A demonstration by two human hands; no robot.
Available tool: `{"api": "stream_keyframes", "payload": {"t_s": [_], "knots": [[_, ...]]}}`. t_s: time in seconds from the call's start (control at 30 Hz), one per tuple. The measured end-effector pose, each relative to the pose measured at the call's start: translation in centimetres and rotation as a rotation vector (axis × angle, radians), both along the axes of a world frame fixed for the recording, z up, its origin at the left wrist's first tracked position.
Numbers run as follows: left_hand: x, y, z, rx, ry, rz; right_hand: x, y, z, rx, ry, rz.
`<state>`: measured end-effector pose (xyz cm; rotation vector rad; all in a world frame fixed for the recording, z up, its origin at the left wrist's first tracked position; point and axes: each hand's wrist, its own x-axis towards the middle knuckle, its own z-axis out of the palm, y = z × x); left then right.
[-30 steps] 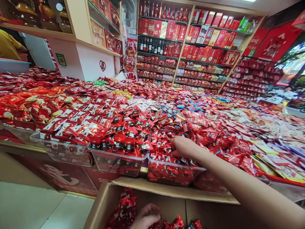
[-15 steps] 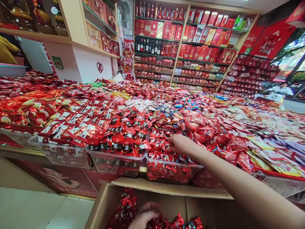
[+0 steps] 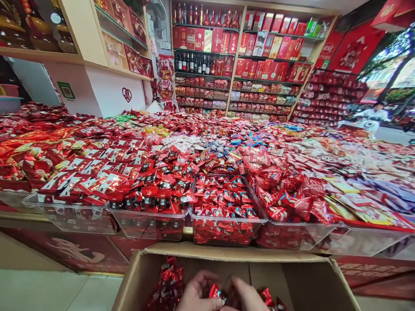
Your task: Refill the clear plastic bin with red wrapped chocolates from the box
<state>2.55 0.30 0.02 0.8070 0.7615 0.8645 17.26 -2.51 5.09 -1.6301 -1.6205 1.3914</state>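
Both hands are low inside an open cardboard box [image 3: 240, 255] at the bottom of the view. My left hand [image 3: 197, 291] curls its fingers and thumb around a red foil-wrapped candy [image 3: 214, 291]. Close on its right is my right hand [image 3: 246, 296], fingers bent toward the same candy; blur and the frame edge hide what they grip. More red-wrapped candies [image 3: 170, 276] lie in the box on both sides of the hands. Just beyond the box stands a clear plastic bin [image 3: 227, 220], filled with small red-wrapped candies in rows.
Neighbouring clear bins hold dark-and-red packets [image 3: 162, 203] on the left and larger red packets [image 3: 292, 203] on the right. Heaped sweets cover the wide counter behind. Shelves [image 3: 233, 56] with bottles and red boxes line the back. A person [image 3: 372, 114] is outside at right.
My right hand has moved from the candy bin down into the box beside my left hand. The bin's candies are now uncovered, and a candy shows in my left hand.
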Motion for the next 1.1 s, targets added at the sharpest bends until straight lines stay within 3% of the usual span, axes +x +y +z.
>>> {"api": "stream_keyframes", "payload": {"t_s": [0.07,0.2,0.4,0.6,0.73,0.83,0.97,1.1], "knots": [[0.1,-0.3,1.1,-0.012,0.028,0.006,-0.2,-0.1,-1.9,-0.015,0.271,-0.072],[0.0,-0.7,3.4,-0.088,-0.039,-0.043,0.1,-0.6,-1.6,-0.050,0.496,-0.187],[-0.1,-0.6,3.0,-0.213,0.055,0.017,0.6,-0.8,-0.8,-0.022,0.451,-0.270],[0.1,-0.6,3.1,-0.280,-0.114,0.008,0.5,-0.7,-0.1,0.069,0.428,-0.294],[0.0,-0.6,3.2,-0.216,-0.035,0.003,0.6,-0.6,-0.3,0.050,0.323,-0.255],[-0.1,-0.4,3.1,-0.222,0.059,0.073,0.7,-0.9,-0.3,0.228,0.157,-0.193],[-0.3,-0.2,3.3,-0.291,0.067,0.115,0.6,-1.5,0.5,0.581,-0.109,0.126],[-0.5,0.0,3.4,-0.377,-0.050,0.127,1.0,-1.5,3.9,0.830,-0.323,0.276]]}}
